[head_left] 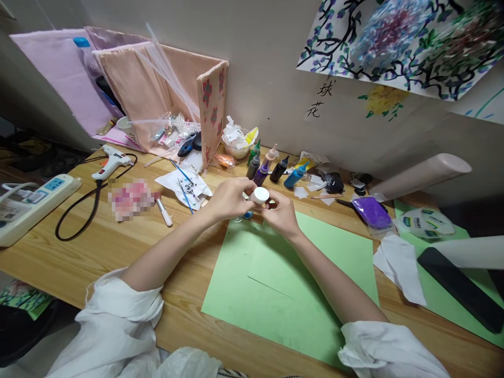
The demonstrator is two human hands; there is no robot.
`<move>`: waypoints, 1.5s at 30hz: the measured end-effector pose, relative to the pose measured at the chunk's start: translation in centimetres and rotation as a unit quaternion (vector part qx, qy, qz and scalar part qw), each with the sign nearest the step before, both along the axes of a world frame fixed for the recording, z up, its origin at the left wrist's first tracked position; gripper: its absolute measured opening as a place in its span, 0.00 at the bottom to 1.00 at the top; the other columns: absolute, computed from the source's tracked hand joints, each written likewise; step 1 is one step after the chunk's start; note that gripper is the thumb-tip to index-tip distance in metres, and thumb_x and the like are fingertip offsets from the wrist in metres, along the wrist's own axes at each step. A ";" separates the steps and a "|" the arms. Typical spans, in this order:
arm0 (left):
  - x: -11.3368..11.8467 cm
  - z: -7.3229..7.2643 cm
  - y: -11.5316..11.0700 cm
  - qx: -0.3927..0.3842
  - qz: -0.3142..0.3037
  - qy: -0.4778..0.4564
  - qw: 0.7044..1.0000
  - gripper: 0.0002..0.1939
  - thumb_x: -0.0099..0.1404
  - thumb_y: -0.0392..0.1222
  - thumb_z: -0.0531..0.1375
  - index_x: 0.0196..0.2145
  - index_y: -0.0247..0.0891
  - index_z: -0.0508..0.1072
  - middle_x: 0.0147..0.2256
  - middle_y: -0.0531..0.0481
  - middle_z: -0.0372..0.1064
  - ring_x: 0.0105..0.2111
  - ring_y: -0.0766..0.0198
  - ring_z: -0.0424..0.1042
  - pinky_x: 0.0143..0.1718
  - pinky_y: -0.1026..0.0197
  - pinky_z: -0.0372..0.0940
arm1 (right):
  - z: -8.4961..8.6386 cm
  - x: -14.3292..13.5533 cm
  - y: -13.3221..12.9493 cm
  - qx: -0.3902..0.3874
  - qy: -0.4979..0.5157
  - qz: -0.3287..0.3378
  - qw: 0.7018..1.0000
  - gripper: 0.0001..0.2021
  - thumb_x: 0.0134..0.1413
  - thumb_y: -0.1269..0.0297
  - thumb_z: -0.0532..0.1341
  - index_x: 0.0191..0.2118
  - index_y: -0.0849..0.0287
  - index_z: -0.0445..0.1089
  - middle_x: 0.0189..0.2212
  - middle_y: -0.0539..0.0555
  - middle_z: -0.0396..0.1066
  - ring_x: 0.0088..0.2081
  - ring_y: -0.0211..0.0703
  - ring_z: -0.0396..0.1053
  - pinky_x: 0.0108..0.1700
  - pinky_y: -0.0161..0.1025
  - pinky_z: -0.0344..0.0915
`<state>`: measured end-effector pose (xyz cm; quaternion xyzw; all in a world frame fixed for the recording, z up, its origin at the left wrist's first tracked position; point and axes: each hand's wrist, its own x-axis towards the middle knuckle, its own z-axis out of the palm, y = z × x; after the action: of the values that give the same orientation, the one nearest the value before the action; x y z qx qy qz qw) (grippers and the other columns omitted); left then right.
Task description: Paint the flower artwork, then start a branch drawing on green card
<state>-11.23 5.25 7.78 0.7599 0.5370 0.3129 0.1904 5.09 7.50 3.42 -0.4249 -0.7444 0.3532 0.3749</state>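
Note:
My left hand (235,198) and my right hand (282,214) meet over the far edge of a green sheet of paper (283,283). Between their bent fingers is a small container with a round white top (260,196), gripped from both sides. Its lower part is hidden by my fingers. Just below my left hand, something small, clear and blue (248,214) partly shows. A thin dark line (270,286) runs across the sheet. Behind my hands stand several paint bottles, among them a purple one (261,175), a black one (280,169) and a blue one (296,175).
A glue gun (112,161), a power strip (43,202) and a tissue with brushes (185,186) lie left. A pink divided box (157,94) and a bowl of crumpled paper (238,139) stand behind. Right are a purple packet (371,211), white paper (399,268) and a black slab (460,289).

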 end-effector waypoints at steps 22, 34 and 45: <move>-0.1 0.5 0.0 -0.006 0.001 0.004 1.000 0.11 0.50 0.42 0.65 0.31 0.35 0.74 0.30 0.52 0.70 0.30 0.64 0.67 0.28 0.66 0.56 | 0.5 -0.1 -0.1 -0.057 0.012 -0.001 0.998 0.08 0.39 0.63 0.65 0.27 0.62 0.70 0.19 0.45 0.59 0.23 0.32 0.54 0.25 0.32 0.52; -2.1 2.2 0.5 0.004 -0.041 -0.103 0.994 0.12 0.64 0.42 0.56 0.46 0.40 0.70 0.43 0.47 0.68 0.44 0.61 0.67 0.42 0.60 0.62 | 0.7 3.8 0.1 -0.343 0.366 -0.080 0.862 0.16 0.35 0.59 0.70 0.33 0.58 0.71 0.32 0.52 0.75 0.34 0.41 0.72 0.37 0.37 0.71; 6.0 1.4 0.7 -0.053 -0.062 -0.219 0.972 0.07 0.57 0.42 0.63 0.29 0.35 0.71 0.34 0.49 0.69 0.36 0.63 0.69 0.36 0.64 0.63 | 0.9 4.1 -2.3 -0.417 0.535 0.015 0.735 0.11 0.41 0.63 0.68 0.35 0.56 0.73 0.37 0.50 0.75 0.41 0.37 0.72 0.47 0.30 0.70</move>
<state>-5.23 5.99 9.18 0.6938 0.4500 0.4301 0.3621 9.18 5.21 4.32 -0.2681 -0.2055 0.8028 0.4913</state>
